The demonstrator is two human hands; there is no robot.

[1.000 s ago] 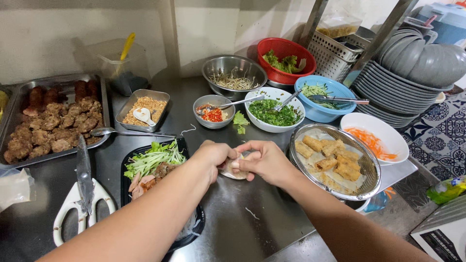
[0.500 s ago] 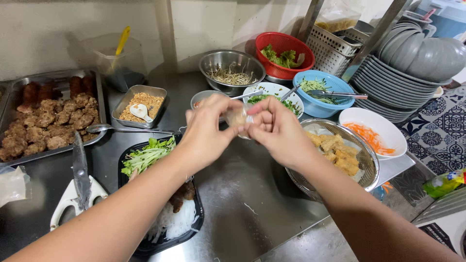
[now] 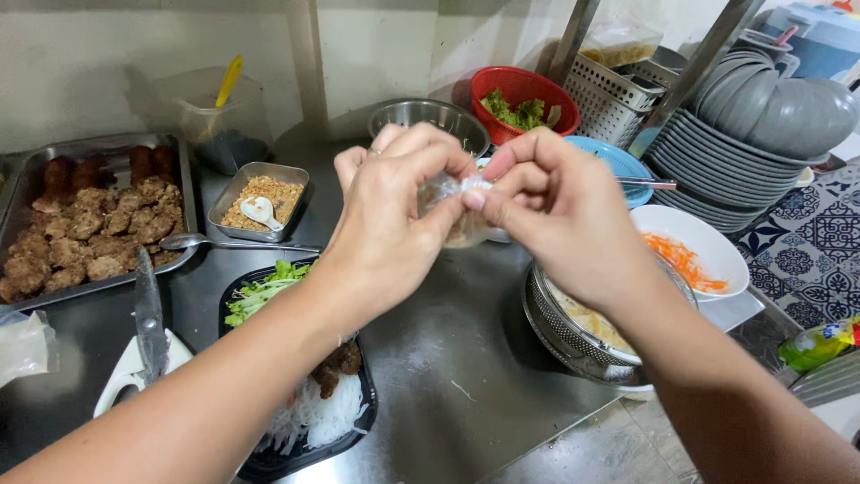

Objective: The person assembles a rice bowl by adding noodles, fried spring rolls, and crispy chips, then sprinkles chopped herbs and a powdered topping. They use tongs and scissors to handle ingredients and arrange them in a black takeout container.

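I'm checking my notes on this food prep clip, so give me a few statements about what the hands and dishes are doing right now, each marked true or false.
1. Both hands grip a small clear plastic bag above the counter. True: the left hand and right hand pinch it between them.
2. The black tray holds noodles, greens and meat. True.
3. The scissors are in the right hand. False: they lie on the counter, left of the black tray.
4. The white bowl holds shredded carrot. True.
5. The red basket is full of grilled meat. False: it holds leafy greens; the meat is in the metal tray.
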